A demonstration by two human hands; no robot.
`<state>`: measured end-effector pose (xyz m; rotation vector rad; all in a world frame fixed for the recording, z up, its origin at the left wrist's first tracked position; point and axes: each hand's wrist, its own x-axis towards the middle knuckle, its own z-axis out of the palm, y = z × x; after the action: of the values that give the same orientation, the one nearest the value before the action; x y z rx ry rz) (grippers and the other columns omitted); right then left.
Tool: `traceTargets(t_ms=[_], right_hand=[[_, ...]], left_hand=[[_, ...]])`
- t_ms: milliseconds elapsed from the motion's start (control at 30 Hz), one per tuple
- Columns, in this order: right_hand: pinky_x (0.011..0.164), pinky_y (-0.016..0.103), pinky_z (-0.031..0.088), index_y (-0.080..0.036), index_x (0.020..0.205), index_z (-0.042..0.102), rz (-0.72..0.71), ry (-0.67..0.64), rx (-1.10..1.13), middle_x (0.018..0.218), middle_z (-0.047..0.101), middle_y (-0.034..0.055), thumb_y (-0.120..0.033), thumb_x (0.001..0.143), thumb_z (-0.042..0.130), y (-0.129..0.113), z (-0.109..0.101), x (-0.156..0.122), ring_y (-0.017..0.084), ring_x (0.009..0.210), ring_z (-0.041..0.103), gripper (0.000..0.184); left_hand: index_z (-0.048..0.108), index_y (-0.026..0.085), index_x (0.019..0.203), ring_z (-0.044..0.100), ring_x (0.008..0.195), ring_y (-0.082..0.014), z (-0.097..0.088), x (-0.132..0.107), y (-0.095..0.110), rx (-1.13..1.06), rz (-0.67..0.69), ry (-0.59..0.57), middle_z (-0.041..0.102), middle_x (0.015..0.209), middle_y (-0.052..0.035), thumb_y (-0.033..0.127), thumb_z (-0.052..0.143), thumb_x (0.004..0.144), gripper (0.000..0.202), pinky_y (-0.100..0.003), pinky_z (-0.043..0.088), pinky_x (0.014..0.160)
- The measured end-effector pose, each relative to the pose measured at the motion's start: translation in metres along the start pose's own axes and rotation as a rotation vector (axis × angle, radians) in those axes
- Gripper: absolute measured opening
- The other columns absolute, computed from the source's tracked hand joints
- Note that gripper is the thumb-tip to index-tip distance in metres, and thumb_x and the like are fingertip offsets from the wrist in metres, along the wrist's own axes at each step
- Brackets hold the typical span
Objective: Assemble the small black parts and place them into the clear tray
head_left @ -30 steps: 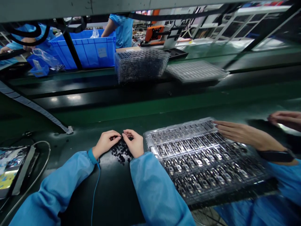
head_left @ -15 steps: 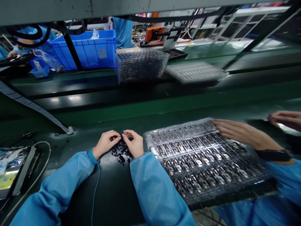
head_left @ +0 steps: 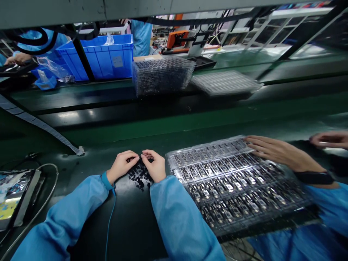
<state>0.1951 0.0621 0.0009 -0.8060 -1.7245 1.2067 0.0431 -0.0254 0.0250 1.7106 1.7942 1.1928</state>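
Over a loose pile of small black pieces (head_left: 140, 177) on the dark green bench, my two hands nearly meet at the fingertips. My left hand (head_left: 123, 164) is closed in a pinch, thumb against forefinger. My right hand (head_left: 154, 165) pinches too, its fingertips just beside the left ones. Whatever lies between the fingers is too small and dark to make out. A wristband with a thin blue cord (head_left: 111, 217) circles my left wrist. Right of my right forearm lies a clear plastic tray (head_left: 170, 158) holding rows of small electronic parts.
A co-worker's hand (head_left: 280, 152) rests on the tray's far right edge; another hand (head_left: 330, 139) is beyond it. Stacked clear trays (head_left: 163, 78) and a blue bin (head_left: 98, 59) stand at the back. A silvery bag (head_left: 16, 203) and cable lie left.
My hands stay practically in place over the black pieces. The co-worker's hand at the tray has shifted very slightly left; the view has barely moved.
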Motion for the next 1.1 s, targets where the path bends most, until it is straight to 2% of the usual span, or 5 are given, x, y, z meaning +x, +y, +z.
traceTargets(t_ms=[100, 300, 600, 1100], right_hand=[[0.072, 0.031, 0.059, -0.020, 0.093, 0.072, 0.004, 0.000, -0.001, 0.084, 0.074, 0.0040, -0.029, 0.084, 0.065, -0.0005, -0.0001, 0.0001, 0.019, 0.073, 0.070, 0.014], [0.071, 0.031, 0.059, -0.020, 0.092, 0.072, 0.002, 0.003, -0.011, 0.083, 0.074, 0.0041, -0.030, 0.084, 0.065, -0.0013, 0.0000, 0.0000, 0.019, 0.072, 0.070, 0.014], [0.071, 0.030, 0.058, -0.020, 0.091, 0.072, -0.005, 0.003, -0.001, 0.083, 0.074, 0.0042, -0.028, 0.083, 0.066, -0.0026, 0.0000, -0.0001, 0.018, 0.072, 0.070, 0.013], [0.071, 0.030, 0.059, -0.020, 0.092, 0.073, -0.007, 0.003, -0.010, 0.084, 0.074, 0.0044, -0.029, 0.083, 0.066, 0.0000, 0.0004, -0.0007, 0.019, 0.073, 0.070, 0.014]], left_hand=[[0.072, 0.018, 0.092, 0.064, 0.078, -0.0152, 0.0003, -0.0005, -0.0010, 0.000, -0.005, -0.001, 0.071, 0.088, -0.0059, 0.031, 0.057, 0.094, 0.019, -0.027, 0.049, 0.072], [0.072, 0.019, 0.092, 0.060, 0.070, -0.0128, 0.0010, -0.0006, -0.0019, -0.014, -0.010, 0.000, 0.069, 0.085, -0.0044, 0.029, 0.060, 0.093, 0.016, -0.025, 0.046, 0.065], [0.073, 0.019, 0.091, 0.061, 0.071, -0.0122, 0.0021, -0.0008, -0.0056, -0.039, 0.002, -0.008, 0.070, 0.089, -0.0047, 0.024, 0.065, 0.089, 0.010, -0.024, 0.049, 0.066], [0.071, 0.018, 0.089, 0.058, 0.067, -0.0111, 0.0013, -0.0007, -0.0001, -0.022, 0.009, -0.005, 0.068, 0.083, -0.0033, 0.023, 0.061, 0.090, 0.012, -0.023, 0.046, 0.064]])
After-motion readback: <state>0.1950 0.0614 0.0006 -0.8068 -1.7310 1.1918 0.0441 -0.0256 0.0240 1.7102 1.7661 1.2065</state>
